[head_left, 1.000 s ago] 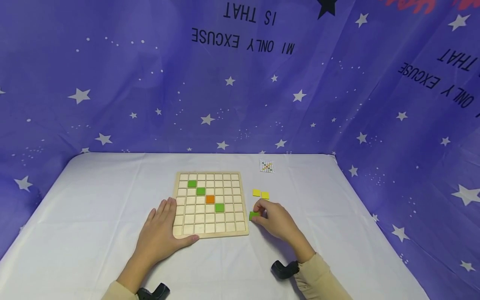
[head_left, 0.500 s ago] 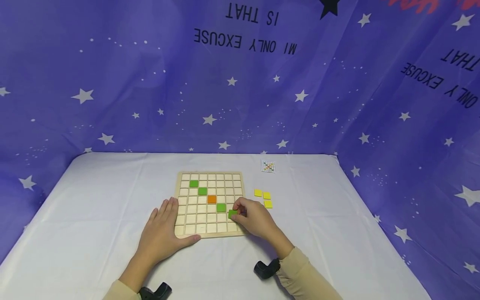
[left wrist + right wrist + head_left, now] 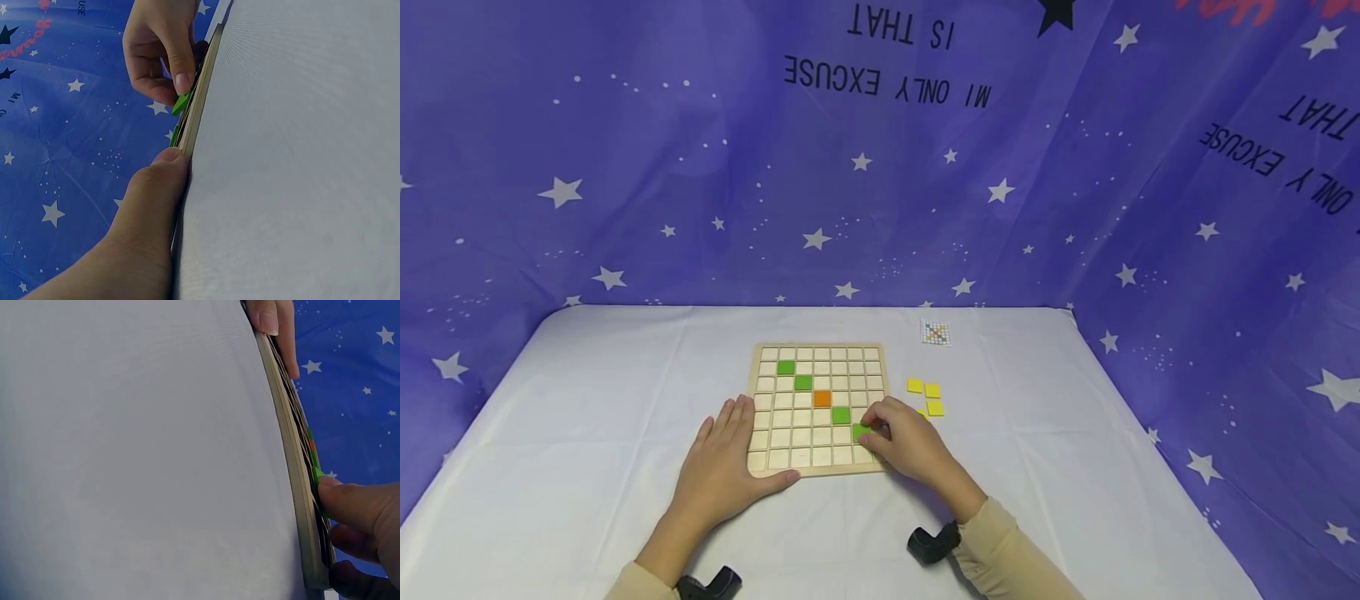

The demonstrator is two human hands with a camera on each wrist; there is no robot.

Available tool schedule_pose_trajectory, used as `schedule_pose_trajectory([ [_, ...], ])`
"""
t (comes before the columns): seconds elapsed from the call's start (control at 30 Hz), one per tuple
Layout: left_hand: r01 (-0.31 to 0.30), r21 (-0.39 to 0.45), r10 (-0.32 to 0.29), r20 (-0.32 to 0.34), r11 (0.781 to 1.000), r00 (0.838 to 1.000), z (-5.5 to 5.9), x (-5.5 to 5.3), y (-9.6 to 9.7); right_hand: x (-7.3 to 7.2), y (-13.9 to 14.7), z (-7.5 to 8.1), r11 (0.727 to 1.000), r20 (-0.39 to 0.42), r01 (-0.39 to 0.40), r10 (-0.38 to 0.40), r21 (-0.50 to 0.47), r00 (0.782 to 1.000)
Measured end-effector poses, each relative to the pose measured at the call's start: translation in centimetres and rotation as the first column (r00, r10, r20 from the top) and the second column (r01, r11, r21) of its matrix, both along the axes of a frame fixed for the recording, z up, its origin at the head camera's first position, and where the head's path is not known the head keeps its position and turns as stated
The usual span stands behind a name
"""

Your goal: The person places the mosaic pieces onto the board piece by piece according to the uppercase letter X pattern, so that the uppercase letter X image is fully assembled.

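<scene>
A square wooden grid board [image 3: 802,470] lies flat on the table. Green tiles [image 3: 786,367] and one orange tile [image 3: 822,398] fill a diagonal of its cells. My left hand [image 3: 718,458] rests at the board's left side, fingers straight, thumb on the front edge. Between thumb and fingertips, my right hand [image 3: 910,440] pinches a green tile [image 3: 860,432] over a cell at the lower right, continuing the diagonal. In the left wrist view that pinched tile [image 3: 180,105] is tilted against the board. The right hand covers some cells on the right side.
Several yellow tiles [image 3: 933,391] lie right of the board, one partly hidden by the right hand. A small printed pattern card [image 3: 936,332] lies farther back. White cloth [image 3: 1075,467] covers the table; a purple starry curtain [image 3: 880,192] stands behind.
My right hand has carried the green tile leftward from beside the board onto the lower right cells, lowering it in the last half second. The left hand stays put.
</scene>
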State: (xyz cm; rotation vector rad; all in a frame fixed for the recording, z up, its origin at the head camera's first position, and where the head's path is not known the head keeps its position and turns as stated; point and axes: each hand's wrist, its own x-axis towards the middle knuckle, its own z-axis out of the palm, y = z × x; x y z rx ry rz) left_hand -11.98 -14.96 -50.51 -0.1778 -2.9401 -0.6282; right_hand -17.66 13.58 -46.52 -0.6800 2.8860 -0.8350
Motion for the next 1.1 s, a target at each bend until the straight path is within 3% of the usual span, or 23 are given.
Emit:
schedule_pose_trajectory([
  [0.3,-0.002,0.001,0.002,0.003,1.000,1.000,0.1,0.1,0.0,0.0,0.7,0.2,0.998,-0.068,-0.064,0.065,0.022,0.996],
  [0.37,0.000,0.001,0.000,0.002,1.000,1.000,0.0,0.0,0.0,-0.4,1.3,0.1,1.000,-0.083,-0.026,0.026,0.000,0.996],
  [0.47,0.002,0.003,-0.002,-0.001,1.000,1.000,0.0,0.0,0.0,-1.7,2.5,0.0,0.996,-0.122,0.089,-0.089,-0.002,0.989],
  [0.6,-0.001,0.006,0.001,0.001,1.000,1.000,-0.1,0.0,0.0,-3.6,4.0,-0.2,0.963,-0.188,0.261,-0.243,0.075,0.952],
  [0.67,-0.004,0.006,0.004,0.002,1.000,1.000,-0.1,0.0,0.0,-4.3,4.5,-0.2,0.945,-0.197,0.306,-0.279,0.118,0.940],
  [0.9,0.003,0.010,-0.003,-0.004,1.000,1.000,0.0,0.0,0.0,-5.6,4.7,-0.3,0.935,-0.159,0.316,-0.291,0.161,0.943],
  [1.1,0.001,0.004,-0.001,-0.012,1.000,1.000,0.0,0.0,0.0,-6.7,3.9,-0.2,0.942,-0.122,0.327,-0.317,0.076,0.941],
])
